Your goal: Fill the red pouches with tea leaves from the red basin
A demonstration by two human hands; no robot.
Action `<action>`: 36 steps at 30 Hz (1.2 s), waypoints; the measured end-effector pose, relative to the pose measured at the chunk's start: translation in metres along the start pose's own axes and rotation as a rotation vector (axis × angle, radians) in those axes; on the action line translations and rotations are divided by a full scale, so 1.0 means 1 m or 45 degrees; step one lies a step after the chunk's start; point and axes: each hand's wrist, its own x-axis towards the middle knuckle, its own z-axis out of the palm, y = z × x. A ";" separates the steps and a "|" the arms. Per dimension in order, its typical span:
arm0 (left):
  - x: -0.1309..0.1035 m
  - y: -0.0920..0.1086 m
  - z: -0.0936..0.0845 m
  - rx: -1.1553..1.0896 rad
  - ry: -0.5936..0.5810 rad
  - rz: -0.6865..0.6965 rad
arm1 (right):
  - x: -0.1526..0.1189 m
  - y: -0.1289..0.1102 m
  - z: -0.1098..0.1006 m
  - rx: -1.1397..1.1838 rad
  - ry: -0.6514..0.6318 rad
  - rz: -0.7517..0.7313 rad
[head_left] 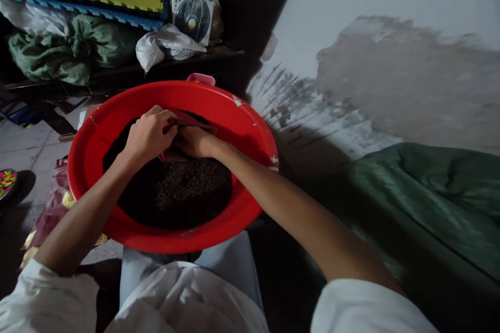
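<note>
Left hand (151, 134) curled round a thin bag (192, 118); right hand (197, 142) against it, grip hidden, can't tell. Best worked low over dark grains (195, 182) beneath.

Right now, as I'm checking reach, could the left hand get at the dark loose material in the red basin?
Probably yes: the left hand is over the red basin, and nothing seems to cover the dark loose material nearest the body.

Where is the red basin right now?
In the head view, the red basin is left of centre, just above the pale trousers, with the left hand and right hand inside its rim.
</note>
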 end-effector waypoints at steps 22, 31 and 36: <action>0.008 -0.021 -0.003 -0.108 0.248 -0.014 | -0.044 -0.084 0.052 -0.508 -1.097 -0.032; 0.009 -0.021 -0.006 -0.144 0.214 -0.012 | -0.030 -0.037 0.034 -0.546 -1.210 0.426; 0.010 -0.023 -0.006 -0.153 0.172 0.012 | -0.027 -0.017 0.041 -0.136 -1.367 0.466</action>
